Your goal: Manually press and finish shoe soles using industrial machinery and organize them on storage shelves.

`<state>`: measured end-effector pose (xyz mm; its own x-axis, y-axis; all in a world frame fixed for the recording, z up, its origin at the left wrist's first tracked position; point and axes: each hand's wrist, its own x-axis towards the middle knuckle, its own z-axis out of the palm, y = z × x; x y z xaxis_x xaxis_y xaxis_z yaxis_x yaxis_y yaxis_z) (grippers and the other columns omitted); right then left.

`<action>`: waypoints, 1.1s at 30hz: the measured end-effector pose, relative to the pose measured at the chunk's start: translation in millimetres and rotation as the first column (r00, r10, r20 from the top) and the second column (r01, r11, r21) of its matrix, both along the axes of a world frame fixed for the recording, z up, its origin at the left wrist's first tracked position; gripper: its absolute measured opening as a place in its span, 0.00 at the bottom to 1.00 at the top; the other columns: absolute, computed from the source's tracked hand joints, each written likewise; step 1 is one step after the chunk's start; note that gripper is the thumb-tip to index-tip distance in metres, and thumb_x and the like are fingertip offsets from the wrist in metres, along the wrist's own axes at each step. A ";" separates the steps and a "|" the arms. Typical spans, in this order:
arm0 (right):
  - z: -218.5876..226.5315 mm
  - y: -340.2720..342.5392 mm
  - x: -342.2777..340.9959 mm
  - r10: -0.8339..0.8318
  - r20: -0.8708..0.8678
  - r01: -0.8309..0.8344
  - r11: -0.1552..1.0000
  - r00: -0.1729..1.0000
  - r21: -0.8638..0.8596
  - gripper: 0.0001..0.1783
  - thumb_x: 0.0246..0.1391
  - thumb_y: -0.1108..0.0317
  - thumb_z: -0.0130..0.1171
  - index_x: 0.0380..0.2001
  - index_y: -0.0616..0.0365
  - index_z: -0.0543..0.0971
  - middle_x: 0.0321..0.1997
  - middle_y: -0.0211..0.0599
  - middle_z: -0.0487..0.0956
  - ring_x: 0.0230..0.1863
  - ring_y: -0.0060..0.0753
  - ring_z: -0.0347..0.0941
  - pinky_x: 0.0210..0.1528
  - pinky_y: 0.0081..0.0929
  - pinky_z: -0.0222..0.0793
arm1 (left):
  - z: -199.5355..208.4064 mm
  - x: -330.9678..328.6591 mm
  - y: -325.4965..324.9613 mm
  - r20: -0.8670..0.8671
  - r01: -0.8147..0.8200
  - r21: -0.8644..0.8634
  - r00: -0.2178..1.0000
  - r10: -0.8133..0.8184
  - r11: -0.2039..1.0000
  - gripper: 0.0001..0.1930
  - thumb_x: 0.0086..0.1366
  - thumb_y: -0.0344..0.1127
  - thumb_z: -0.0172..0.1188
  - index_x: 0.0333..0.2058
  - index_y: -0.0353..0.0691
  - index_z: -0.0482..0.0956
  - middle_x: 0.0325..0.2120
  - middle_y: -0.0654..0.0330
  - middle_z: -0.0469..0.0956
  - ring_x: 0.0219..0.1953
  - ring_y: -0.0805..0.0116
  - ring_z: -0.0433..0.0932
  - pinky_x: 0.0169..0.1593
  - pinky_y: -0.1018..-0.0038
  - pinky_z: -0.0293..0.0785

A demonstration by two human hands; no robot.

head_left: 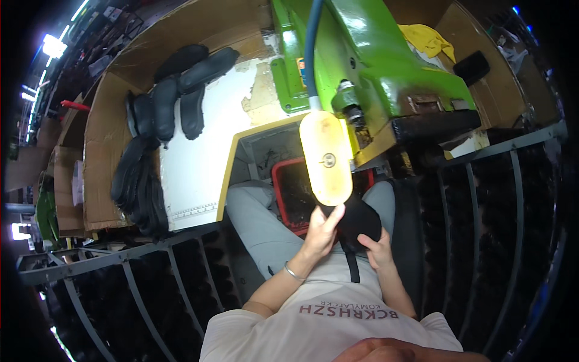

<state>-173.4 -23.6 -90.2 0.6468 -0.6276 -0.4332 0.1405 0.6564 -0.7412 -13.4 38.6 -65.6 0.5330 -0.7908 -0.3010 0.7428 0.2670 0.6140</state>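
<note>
Both my hands hold a black shoe sole (360,221) just under a pale yellow oval machine plate (326,158). My left hand (322,233) grips the sole's left edge, thumb pointing up toward the plate, with a metal bangle on its wrist. My right hand (379,248) clasps the sole's lower right edge. The plate hangs from a green machine (374,60), beside a blue hose (312,54). Part of the sole is hidden behind the plate.
A red crate (283,193) sits between my knees. Black soles lie heaped (145,175) and in a row (181,96) on a white table with cardboard walls, left. Metal racks of dark soles (494,211) stand on both sides. A yellow cloth (427,40) lies behind the machine.
</note>
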 end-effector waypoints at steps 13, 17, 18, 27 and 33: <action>23.4 19.5 35.6 0.077 0.280 -0.150 0.957 0.957 0.248 0.36 0.43 0.84 0.60 0.58 0.57 0.63 0.56 0.32 0.68 0.57 0.30 0.64 0.59 0.30 0.60 | 77.2 27.9 -42.4 0.748 -0.099 0.393 0.613 -0.255 0.914 0.07 0.58 0.30 0.63 0.30 0.32 0.79 0.20 0.70 0.75 0.21 0.86 0.66 0.25 0.86 0.63; 29.7 13.9 13.8 0.035 0.183 -0.050 0.996 0.983 0.077 0.32 0.41 0.83 0.61 0.53 0.63 0.68 0.53 0.38 0.72 0.54 0.32 0.68 0.57 0.30 0.63 | 53.4 15.7 -33.9 0.698 -0.163 0.173 0.717 -0.004 0.971 0.04 0.58 0.27 0.62 0.29 0.34 0.77 0.21 0.70 0.74 0.23 0.86 0.67 0.28 0.88 0.63; 33.8 8.9 9.5 -0.013 0.153 0.004 0.998 0.988 0.056 0.31 0.39 0.83 0.61 0.52 0.66 0.69 0.53 0.41 0.72 0.53 0.33 0.69 0.57 0.29 0.64 | 47.8 15.0 -31.0 0.638 -0.135 0.214 0.769 -0.034 0.968 0.03 0.58 0.25 0.61 0.29 0.34 0.76 0.23 0.69 0.74 0.25 0.85 0.68 0.29 0.87 0.64; 68.3 -93.1 10.5 -0.371 0.091 0.378 0.858 0.924 -0.347 0.23 0.43 0.81 0.59 0.45 0.61 0.67 0.44 0.38 0.72 0.45 0.32 0.70 0.51 0.28 0.67 | 49.1 25.2 -32.1 0.941 -0.265 0.247 0.296 -0.165 0.932 0.05 0.57 0.23 0.61 0.32 0.33 0.75 0.26 0.66 0.75 0.27 0.84 0.70 0.31 0.86 0.67; 90.2 -106.8 56.1 -0.230 0.178 0.279 0.895 0.957 -0.348 0.21 0.43 0.80 0.60 0.43 0.58 0.68 0.37 0.33 0.75 0.38 0.24 0.72 0.45 0.23 0.69 | 53.4 50.7 -6.1 0.639 -0.123 0.063 0.767 0.055 0.990 0.12 0.55 0.23 0.62 0.39 0.34 0.74 0.32 0.62 0.76 0.34 0.77 0.74 0.40 0.81 0.70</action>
<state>-117.3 -130.5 0.0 0.4779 -0.8759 -0.0656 0.3764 0.2717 -0.8857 37.3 32.5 -12.2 0.6957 -0.7158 0.0601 0.1506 0.2271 0.9622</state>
